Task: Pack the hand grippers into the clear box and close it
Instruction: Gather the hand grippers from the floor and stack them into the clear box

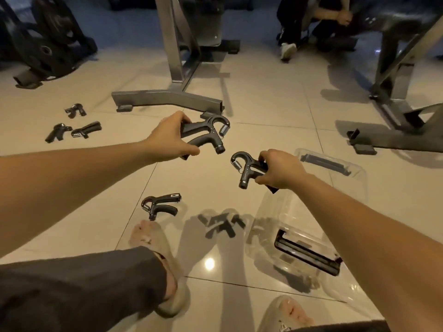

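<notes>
My left grip [167, 137] is closed round the handles of one black hand gripper [206, 134], held above the floor [263, 104] at about 12 o'clock from the middle of my view, with its spring end pointing right. My right grip [280, 170] is closed on a second hand gripper [247, 167] just to the 3 o'clock side of the middle, spring end pointing left, so the two spring ends are near each other but apart. A third hand gripper [160, 206] lies on the tiles at 7 o'clock, just beyond my left shoe [148, 236]. Three more grippers [75, 110] lie in a loose group well off at 9 to 10 o'clock. The clear box [266, 207] lies on the floor at 4 to 5 o'clock, under my right forearm, with a black latch bar [306, 254] showing at its near side. A second clear piece [359, 178] with a grey bar sits just beyond it at 3 o'clock; I cannot tell which of the two is the lid. No gripper shows in either. A grey machine frame [167, 98] stands at 12 o'clock, black weight plates [48, 44] at 10 to 11 o'clock, and another person [311, 20] crouches at 1 o'clock.
</notes>
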`<state>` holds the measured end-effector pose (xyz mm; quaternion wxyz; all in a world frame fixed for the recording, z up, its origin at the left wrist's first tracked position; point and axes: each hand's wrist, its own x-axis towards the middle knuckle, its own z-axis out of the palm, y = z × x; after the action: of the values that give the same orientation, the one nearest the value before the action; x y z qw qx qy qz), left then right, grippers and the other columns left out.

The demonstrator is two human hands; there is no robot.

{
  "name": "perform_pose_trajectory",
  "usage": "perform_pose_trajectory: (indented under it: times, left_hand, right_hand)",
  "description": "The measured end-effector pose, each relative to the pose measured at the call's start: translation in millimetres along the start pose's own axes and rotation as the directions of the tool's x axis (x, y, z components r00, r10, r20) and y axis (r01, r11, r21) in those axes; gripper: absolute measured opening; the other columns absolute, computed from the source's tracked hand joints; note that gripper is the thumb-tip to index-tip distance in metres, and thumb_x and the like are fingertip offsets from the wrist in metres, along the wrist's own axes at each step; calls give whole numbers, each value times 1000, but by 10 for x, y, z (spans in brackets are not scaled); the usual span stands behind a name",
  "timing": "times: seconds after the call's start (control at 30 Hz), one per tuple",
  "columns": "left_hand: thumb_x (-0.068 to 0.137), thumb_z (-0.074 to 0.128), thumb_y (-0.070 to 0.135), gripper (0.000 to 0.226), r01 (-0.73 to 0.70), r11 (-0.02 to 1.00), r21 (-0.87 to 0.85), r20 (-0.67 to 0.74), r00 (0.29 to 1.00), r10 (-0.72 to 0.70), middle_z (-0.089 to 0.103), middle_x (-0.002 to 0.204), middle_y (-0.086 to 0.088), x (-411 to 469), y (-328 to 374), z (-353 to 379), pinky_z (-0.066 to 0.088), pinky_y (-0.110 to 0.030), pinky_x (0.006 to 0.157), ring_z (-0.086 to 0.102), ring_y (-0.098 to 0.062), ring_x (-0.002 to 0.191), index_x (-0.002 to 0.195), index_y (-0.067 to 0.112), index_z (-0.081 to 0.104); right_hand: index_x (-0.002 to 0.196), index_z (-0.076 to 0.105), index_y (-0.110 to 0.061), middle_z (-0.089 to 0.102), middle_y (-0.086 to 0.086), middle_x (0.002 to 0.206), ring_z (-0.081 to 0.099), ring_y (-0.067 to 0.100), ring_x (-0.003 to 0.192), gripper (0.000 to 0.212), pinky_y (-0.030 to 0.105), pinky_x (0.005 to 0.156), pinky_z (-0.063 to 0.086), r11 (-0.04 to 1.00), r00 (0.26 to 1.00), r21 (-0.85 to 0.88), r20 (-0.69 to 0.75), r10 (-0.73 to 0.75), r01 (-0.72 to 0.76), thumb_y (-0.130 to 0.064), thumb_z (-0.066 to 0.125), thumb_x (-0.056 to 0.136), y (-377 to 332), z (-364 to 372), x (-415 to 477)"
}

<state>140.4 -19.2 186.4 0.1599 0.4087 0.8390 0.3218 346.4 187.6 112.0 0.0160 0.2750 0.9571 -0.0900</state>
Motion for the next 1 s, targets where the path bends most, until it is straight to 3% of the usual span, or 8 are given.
perform_pose_trajectory:
  times: [0.27, 0.37, 0.43, 0.57, 0.7, 0.87, 1.0]
  left_hand:
    - [68, 89, 16, 65, -182, 982, -58, 123, 975, 187, 53, 112, -2, -31, 400, 238, 62, -35, 56, 66, -23, 85, 120, 19, 50]
    - [67, 89, 18, 63, -198, 980, -30, 148, 968, 200, 54, 110, -2, 30, 430, 382, 62, -35, 55, 68, -24, 78, 116, 20, 50]
    - [67, 89, 18, 61, -204, 979, -29, 236, 950, 205, 55, 108, -1, 249, 513, 921, 61, -35, 54, 67, -25, 75, 114, 19, 50]
    - [64, 88, 18, 57, -181, 983, -34, 255, 949, 184, 55, 105, -3, 249, 386, 1292, 59, -36, 50, 66, -26, 67, 108, 20, 51]
    - [65, 88, 18, 55, -162, 987, -9, 350, 924, 155, 53, 106, -3, 385, 398, 1576, 59, -36, 49, 64, -24, 65, 106, 20, 51]
    - [68, 87, 15, 53, -107, 993, -51, 377, 919, 118, 56, 107, -6, 516, 339, 1609, 60, -46, 55, 68, -29, 61, 107, 18, 51]
    - [71, 87, 12, 54, -10, 995, -102, 370, 928, 48, 57, 108, -7, 552, 196, 1569, 62, -45, 58, 68, -28, 62, 110, 16, 51]
  right_hand:
    - [101, 59, -26, 61, -7, 89, 60, 18, 84, 37, 38, 76, 56, 971, 975, -113, 48, 218, -211, -42, 77, 74, 841, -537, -396]
    - [93, 54, -29, 62, -8, 86, 61, 17, 82, 33, 37, 74, 56, 958, 963, -127, 39, 265, -258, -43, 77, 74, 992, -464, -477]
    - [93, 60, -26, 64, -6, 85, 61, 17, 79, 32, 37, 75, 57, 932, 933, -136, 93, 349, -335, -44, 77, 72, 1440, -146, -584]
    - [95, 59, -26, 59, -6, 87, 59, 19, 78, 31, 32, 67, 51, 945, 944, -202, 156, 290, -257, -43, 74, 73, 1529, 363, -670]
    - [94, 58, -22, 61, -2, 91, 59, 22, 81, 33, 32, 65, 47, 977, 940, -136, 280, 197, -164, -44, 71, 73, 1488, 816, -567]
    - [95, 56, -21, 59, -2, 93, 58, 22, 81, 32, 34, 65, 47, 999, 957, -18, 289, 39, -35, -43, 71, 76, 1259, 984, -388]
    - [99, 56, -21, 60, -1, 96, 58, 23, 83, 35, 38, 69, 52, 995, 962, 98, 268, -57, 32, -43, 71, 76, 970, 1068, -233]
